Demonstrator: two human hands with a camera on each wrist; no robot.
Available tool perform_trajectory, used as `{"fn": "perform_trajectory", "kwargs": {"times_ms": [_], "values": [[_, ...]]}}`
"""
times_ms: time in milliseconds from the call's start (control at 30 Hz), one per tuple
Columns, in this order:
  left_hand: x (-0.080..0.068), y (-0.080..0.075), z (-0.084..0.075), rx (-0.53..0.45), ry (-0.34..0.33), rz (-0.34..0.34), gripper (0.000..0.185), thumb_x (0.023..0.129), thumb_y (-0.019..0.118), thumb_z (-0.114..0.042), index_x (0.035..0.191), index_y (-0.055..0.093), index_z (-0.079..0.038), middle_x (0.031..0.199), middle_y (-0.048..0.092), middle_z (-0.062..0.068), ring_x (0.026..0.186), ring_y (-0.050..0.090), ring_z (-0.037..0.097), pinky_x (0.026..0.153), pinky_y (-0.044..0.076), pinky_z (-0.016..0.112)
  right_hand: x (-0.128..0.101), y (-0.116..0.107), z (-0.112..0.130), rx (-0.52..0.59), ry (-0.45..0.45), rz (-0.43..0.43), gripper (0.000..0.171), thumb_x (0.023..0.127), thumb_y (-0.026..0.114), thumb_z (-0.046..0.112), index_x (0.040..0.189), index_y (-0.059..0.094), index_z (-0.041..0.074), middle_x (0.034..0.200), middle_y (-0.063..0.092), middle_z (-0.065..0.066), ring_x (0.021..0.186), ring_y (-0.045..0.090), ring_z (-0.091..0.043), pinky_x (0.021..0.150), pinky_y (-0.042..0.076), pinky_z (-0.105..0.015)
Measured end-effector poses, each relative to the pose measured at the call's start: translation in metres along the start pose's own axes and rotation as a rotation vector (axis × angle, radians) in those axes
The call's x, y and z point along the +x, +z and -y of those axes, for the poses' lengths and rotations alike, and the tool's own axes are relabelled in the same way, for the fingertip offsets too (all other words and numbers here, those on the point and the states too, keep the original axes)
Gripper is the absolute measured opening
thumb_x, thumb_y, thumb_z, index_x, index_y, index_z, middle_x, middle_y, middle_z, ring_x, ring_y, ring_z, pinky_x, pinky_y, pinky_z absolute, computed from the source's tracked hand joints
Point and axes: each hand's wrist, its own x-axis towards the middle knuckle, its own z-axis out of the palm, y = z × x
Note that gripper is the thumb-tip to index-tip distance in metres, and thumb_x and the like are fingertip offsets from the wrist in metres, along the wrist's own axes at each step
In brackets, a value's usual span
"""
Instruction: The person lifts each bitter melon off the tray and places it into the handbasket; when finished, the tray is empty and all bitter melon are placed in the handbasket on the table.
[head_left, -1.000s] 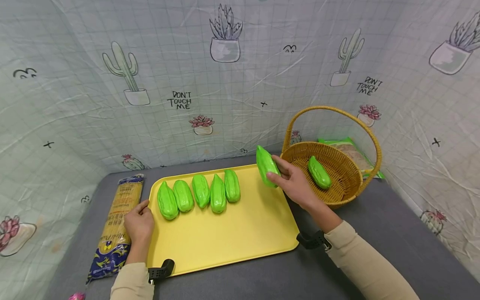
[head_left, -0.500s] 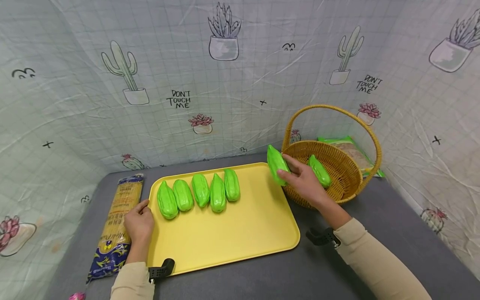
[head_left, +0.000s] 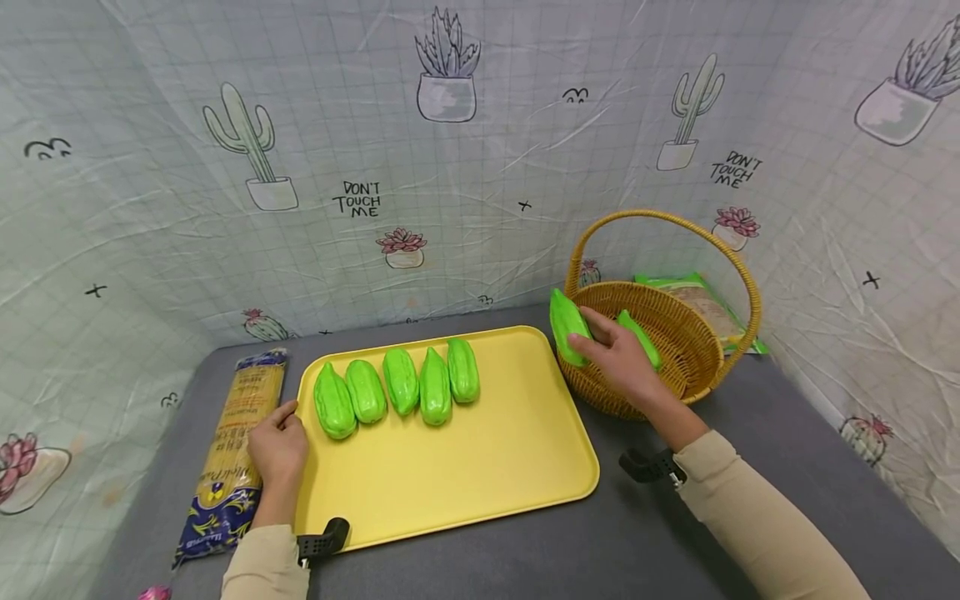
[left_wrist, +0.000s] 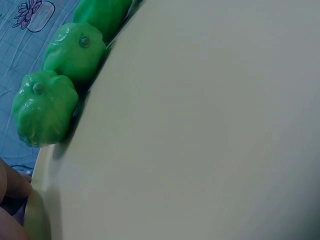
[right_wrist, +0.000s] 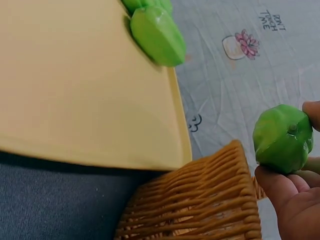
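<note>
A: Right hand [head_left: 621, 360]?
B: Fingers and thumb curled round a gourd [head_left: 567, 327], held aloft just past the right edge of the tray [head_left: 480, 471].
A: Left hand [head_left: 279, 446]?
B: Bent fingers touch the tray's left rim; can't tell if gripping.
A: Room?
B: Broad stretch, near half of tray. Five gourds [head_left: 435, 390] along far edge. Basket [head_left: 596, 393] right of tray, second gourd [head_left: 642, 338] inside.

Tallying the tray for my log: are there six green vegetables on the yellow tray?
No, the head view shows five green vegetables lying on the yellow tray.
</note>
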Motion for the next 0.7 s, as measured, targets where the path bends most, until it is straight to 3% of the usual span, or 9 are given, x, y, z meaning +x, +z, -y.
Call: {"fn": "perform_trajectory", "kwargs": {"times_ms": [300, 700], "values": [[0.0, -0.001, -0.002, 0.007, 0.012, -0.005, 0.04, 0.105, 0.041, -0.005, 0.138, 0.061, 0.004, 0.143, 0.056, 0.031, 0.13, 0.054, 0.048, 0.1, 0.049, 0.055, 0.002, -0.005, -0.006, -0.056, 0.025, -0.032, 0.078, 0.104, 0.057, 0.041, 0.164, 0.019, 0.011, 0.166, 0.029, -0.021, 0.15, 0.038, -0.04, 0.114, 0.044, -0.057], [0.0, -0.002, -0.002, 0.018, 0.001, -0.006, 0.04, 0.105, 0.04, -0.007, 0.138, 0.061, 0.003, 0.143, 0.056, 0.03, 0.132, 0.052, 0.047, 0.102, 0.048, 0.055, 0.008, -0.012, -0.013, -0.025, 0.078, -0.032, 0.076, 0.106, 0.055, 0.036, 0.165, 0.015, 0.011, 0.168, 0.021, -0.023, 0.153, 0.03, -0.042, 0.117, 0.04, -0.056]]}}
